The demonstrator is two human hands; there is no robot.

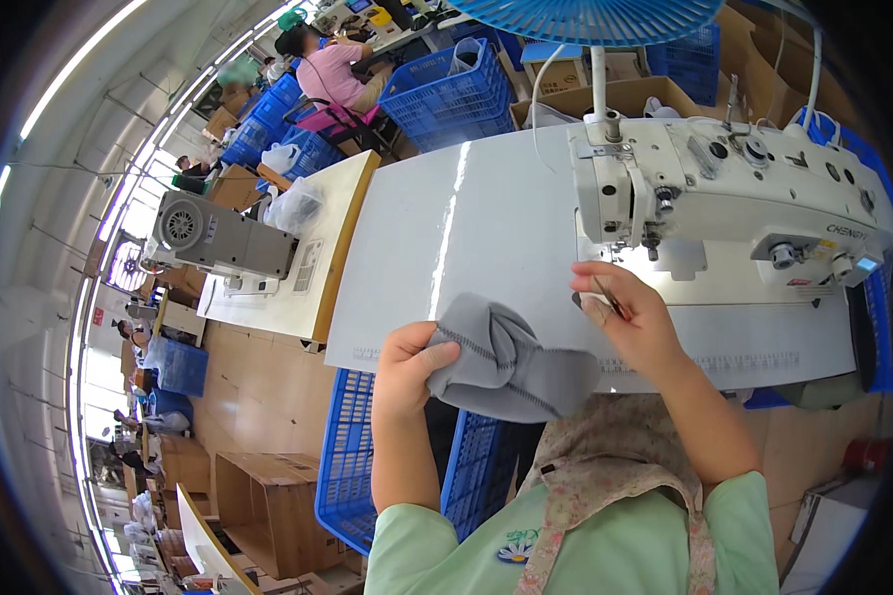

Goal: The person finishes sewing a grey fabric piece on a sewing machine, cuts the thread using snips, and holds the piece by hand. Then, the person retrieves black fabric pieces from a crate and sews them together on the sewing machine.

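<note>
Grey seamed fabric [556,382] is held over the front edge of the bench [506,228], its long axis slanting rightward and nearer the wearer. The left hand [412,362] pinches its left end; the raised right hand [630,317] curls fingers around a slim dark tool [608,297] near the sewing machine [714,188].

At seven o'clock the left hand [412,362] grips grey fabric [491,382]. The right hand [635,322] at three holds a slim tool [618,308].
</note>
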